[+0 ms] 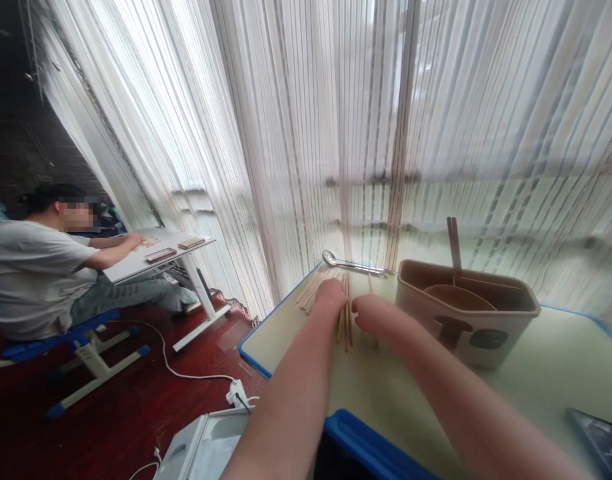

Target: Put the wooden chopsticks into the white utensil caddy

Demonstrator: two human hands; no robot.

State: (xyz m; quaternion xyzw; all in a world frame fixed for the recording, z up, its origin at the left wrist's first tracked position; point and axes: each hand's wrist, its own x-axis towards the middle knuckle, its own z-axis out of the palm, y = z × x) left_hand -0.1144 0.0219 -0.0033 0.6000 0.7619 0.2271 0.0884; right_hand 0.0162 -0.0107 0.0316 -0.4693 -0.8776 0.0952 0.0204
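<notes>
Both my arms reach out over a pale table (536, 373) with a blue edge. My left hand (330, 293) rests on a heap of wooden chopsticks (313, 288) lying flat on the table. My right hand (369, 313) lies just right of it, on or over a few chopsticks (346, 327). Seen from behind, both hands hide their fingers. A metal spoon (353, 265) lies beyond the chopsticks. A beige cutlery holder (466, 310) with compartments stands to the right, with two brown chopsticks (454, 243) upright in it.
White string curtains (336, 133) hang right behind the table. At the left another person (36, 267) sits at a small white desk (156, 257). A white cable and power strip (239, 393) lie on the red-brown floor. A dark flat object (599, 437) lies at the table's right corner.
</notes>
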